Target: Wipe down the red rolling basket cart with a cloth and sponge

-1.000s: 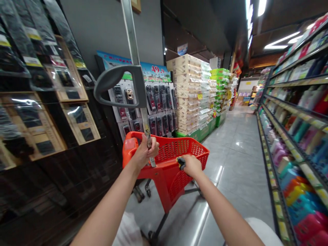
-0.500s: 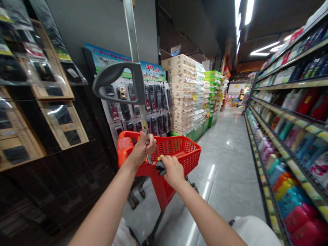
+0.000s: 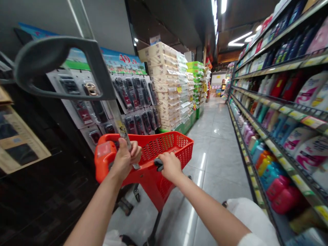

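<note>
Fingers of my left hand (image 3: 126, 155) are wrapped round the lower part of a metal pole (image 3: 116, 118), which leans to the upper left. A large grey loop handle (image 3: 64, 68) sits higher on that pole. My right hand (image 3: 170, 165) is closed on a small dark grey grip (image 3: 159, 164) beside the cart's rim. Both hands are over a red plastic shopping cart (image 3: 150, 184) with a perforated basket. The bottom end of the pole is beside the basket's near edge.
Shelves of bottles (image 3: 287, 133) run along the right. Packaged belts (image 3: 130, 92) hang on a display at the left, beside stacked cartons (image 3: 166, 85). A tiled aisle floor (image 3: 217, 136) stretches ahead between them.
The grey loop handle and the pole appear farther left and larger, with the pole leaning more. The cart and both hands have shifted left in view, and the shelves show nearer.
</note>
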`<state>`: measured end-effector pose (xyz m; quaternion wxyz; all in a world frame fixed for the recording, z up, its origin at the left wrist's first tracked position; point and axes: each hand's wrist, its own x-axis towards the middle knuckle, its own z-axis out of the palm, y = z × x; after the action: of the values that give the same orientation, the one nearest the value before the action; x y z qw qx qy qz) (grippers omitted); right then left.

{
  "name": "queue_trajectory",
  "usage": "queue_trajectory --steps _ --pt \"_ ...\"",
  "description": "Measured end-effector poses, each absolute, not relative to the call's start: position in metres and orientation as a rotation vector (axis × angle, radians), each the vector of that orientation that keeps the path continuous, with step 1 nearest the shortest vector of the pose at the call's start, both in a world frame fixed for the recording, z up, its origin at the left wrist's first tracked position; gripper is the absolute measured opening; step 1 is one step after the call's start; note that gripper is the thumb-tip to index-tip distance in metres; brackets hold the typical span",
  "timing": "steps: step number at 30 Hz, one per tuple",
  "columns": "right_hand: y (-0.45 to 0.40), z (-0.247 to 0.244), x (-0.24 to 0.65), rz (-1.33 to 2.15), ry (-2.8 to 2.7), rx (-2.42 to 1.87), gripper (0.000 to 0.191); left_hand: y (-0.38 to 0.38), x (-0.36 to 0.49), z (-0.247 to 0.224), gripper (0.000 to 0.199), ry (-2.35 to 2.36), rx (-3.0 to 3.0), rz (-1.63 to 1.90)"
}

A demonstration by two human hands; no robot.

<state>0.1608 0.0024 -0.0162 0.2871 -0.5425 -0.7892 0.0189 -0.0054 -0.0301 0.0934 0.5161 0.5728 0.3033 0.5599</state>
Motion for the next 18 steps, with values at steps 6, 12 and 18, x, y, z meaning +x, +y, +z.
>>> queue_trajectory --steps 6,12,18 --pt "-0.006 -0.018 0.156 0.079 -2.17 -1.378 0.05 -0.024 -0.015 0.096 0.068 0.727 1.421 1.316" --pt "0.052 -0.057 0.216 0.036 -2.035 -1.55 0.047 -0.025 -0.021 0.096 0.069 0.813 1.44 1.304" --pt "0.117 -0.103 0.283 0.269 -1.324 -1.716 0.045 -0.029 -0.023 0.097 0.07 0.902 1.451 1.306"
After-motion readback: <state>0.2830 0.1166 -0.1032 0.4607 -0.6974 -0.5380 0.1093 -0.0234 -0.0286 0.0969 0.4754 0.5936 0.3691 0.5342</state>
